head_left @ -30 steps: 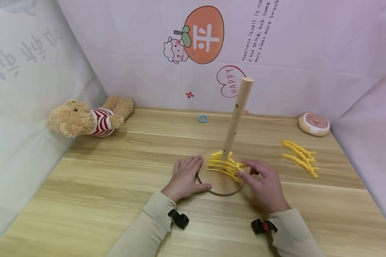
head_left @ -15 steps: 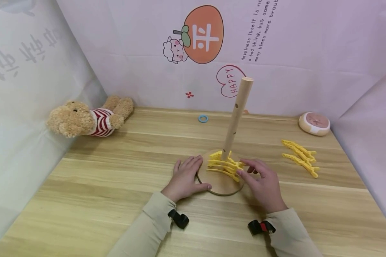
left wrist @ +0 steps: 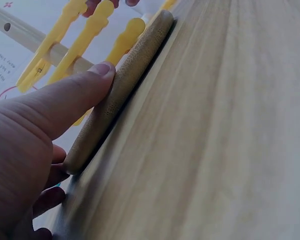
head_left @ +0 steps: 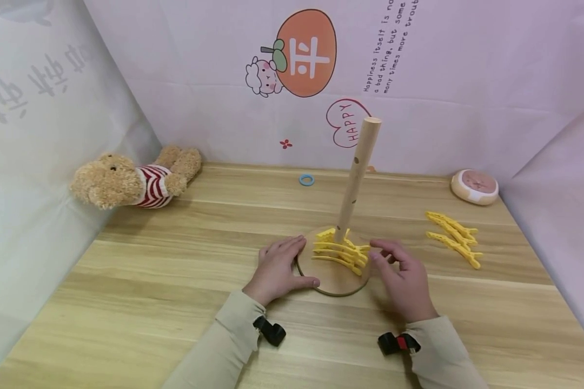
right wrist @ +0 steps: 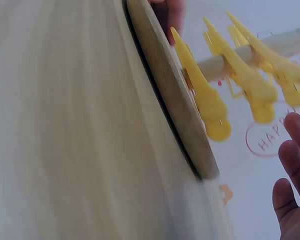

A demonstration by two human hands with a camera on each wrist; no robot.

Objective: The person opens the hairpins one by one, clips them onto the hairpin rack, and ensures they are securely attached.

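A round wooden base [head_left: 328, 283] carries an upright wooden post [head_left: 357, 178] with small dark holes. Three yellow alligator hair clips [head_left: 340, 254] are clamped across the post's lower part, one above another, as the right wrist view shows. My left hand [head_left: 279, 270] holds the base at its left edge, thumb on the near rim and fingers around the left side. My right hand [head_left: 404, 283] is just right of the clips' handle ends, thumb and fingers apart with nothing between them; the right wrist view shows a gap between the fingertips and the clips [right wrist: 252, 95].
Several more yellow hair clips [head_left: 452, 237] lie on the table to the right. A blue ring [head_left: 306, 180] lies at the back. A teddy bear [head_left: 136, 178] in a striped top lies at the back left, and a rounded pink-and-cream object [head_left: 475, 187] sits back right.
My right thumb and fingers have let go of a clip's handle end and moved slightly right. The clip stays on the post. My left hand keeps its place on the base.
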